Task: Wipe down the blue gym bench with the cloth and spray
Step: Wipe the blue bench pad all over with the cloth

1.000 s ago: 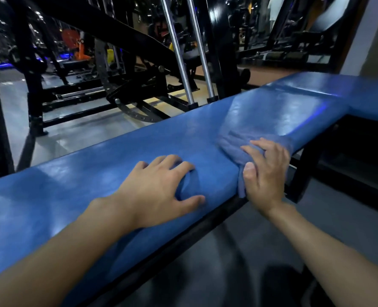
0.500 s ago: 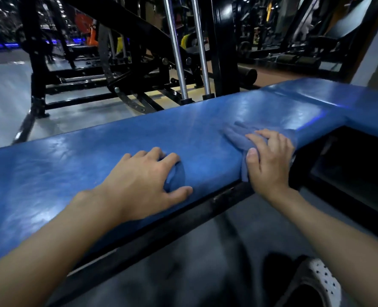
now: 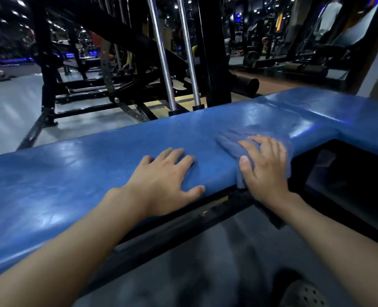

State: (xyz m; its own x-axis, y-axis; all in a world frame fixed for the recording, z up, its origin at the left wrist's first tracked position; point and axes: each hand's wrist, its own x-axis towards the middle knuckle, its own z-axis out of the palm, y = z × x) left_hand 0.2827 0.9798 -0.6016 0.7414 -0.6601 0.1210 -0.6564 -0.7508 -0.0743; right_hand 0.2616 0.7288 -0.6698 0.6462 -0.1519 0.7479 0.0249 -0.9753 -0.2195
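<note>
Bench (image 3: pixel 73 178), blue, padded. Long axis runs from the lower left of the view up toward the right, with a slight rise. At the far right end it meets a second blue pad section that carries on to the right edge, with a seam between the two. It stands in the foreground, directly in front of the person, on a black metal frame (image 3: pixel 183 222) that shows beneath the near edge.

Surface: smooth, glossy vinyl-like covering in mid-blue. Pale light patches reflect along the top, brightest near the right end. Faint creases and scuffs show on the left half. The near edge is rounded.

Cloth (image 3: pixel 227 140): blue, close in shade to the pad, rumpled. It lies on top of the bench toward the right end, and one part hangs over the near edge.

Left hand (image 3: pixel 163 180): flat on the bare pad, palm down, fingers spread, thumb near the near edge. It holds nothing.

Right hand (image 3: pixel 265 167): palm down on the cloth, fingers laid out fairly straight across it, pressing it to the pad, thumb on the part at the near edge. The two hands are apart, the left just beside the cloth.

Surroundings: two chrome rods (image 3: pixel 161 63) and dark machine frames behind the bench, a grey floor (image 3: pixel 11 111), and a perforated shoe (image 3: pixel 305 293) at the bottom right.
</note>
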